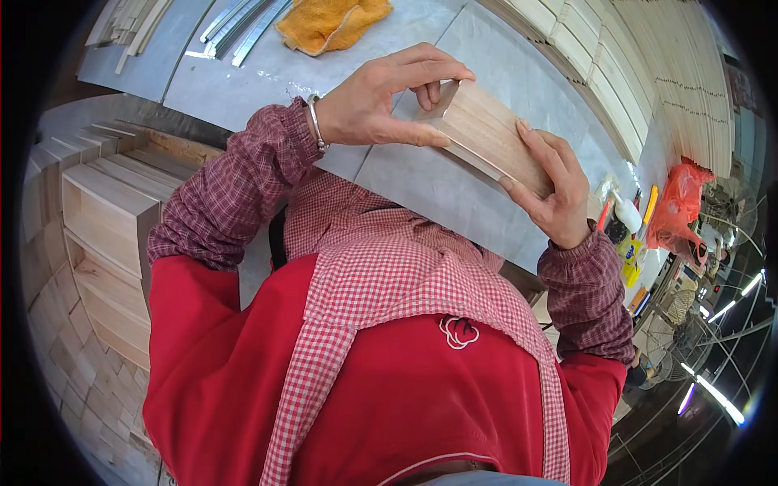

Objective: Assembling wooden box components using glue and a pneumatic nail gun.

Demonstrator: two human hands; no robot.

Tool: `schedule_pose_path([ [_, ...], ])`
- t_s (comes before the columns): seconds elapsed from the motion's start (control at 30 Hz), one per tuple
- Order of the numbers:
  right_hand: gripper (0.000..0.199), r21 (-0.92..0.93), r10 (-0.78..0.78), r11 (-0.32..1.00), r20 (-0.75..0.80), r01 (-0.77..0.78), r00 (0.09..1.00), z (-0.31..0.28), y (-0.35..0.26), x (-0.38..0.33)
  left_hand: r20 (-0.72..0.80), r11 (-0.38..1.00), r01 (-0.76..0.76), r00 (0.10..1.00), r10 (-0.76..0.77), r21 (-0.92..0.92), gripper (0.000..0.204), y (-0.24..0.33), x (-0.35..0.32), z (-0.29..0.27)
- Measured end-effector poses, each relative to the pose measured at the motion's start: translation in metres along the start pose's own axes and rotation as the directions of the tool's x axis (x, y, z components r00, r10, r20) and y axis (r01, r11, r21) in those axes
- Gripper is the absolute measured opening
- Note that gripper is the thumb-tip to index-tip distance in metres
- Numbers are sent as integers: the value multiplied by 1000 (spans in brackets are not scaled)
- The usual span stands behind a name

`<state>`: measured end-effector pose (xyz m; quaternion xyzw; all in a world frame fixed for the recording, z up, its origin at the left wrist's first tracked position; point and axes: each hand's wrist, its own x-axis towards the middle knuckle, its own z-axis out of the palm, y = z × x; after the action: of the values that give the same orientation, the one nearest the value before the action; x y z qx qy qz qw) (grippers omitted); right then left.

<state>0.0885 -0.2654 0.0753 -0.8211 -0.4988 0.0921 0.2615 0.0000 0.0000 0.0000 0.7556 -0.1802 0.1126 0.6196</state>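
Observation:
Between my two hands is a small, light-brown wooden box [490, 130], tilted over the grey table [397, 174]. My left hand [381, 93] grips its left end, fingers along the far edge and thumb on the near one. Across the right end my right hand [555, 182] is closed, with fingers on the upper face and thumb at the near edge. A thin pale line runs along the near long side. Whether the box is hollow cannot be made out from here. Beyond my left hand lies a crumpled orange cloth [332, 26].
Shiny metal strips [241, 32] and pale wood strips [139, 36] lie at the far left. Tall stacks of thin wooden panels [616, 89] line the far right, near a red plastic bag [674, 206] and a white bottle [626, 212]. Wooden boxes [105, 215] are piled at my left.

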Motion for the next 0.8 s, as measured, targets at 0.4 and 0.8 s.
schedule_pose_path([
  [0.4, 63, -4, -1, 1000, -15, 1, 1000, 0, 2, 1, -38, 999, -26, 999, 25, -21, 65, -3, 2, 1],
  [0.8, 60, -25, 0, 1000, -34, -1, 999, 0, -2, 1, -105, 997, 39, 994, -33, 63, 56, 16, -8, 10],
])
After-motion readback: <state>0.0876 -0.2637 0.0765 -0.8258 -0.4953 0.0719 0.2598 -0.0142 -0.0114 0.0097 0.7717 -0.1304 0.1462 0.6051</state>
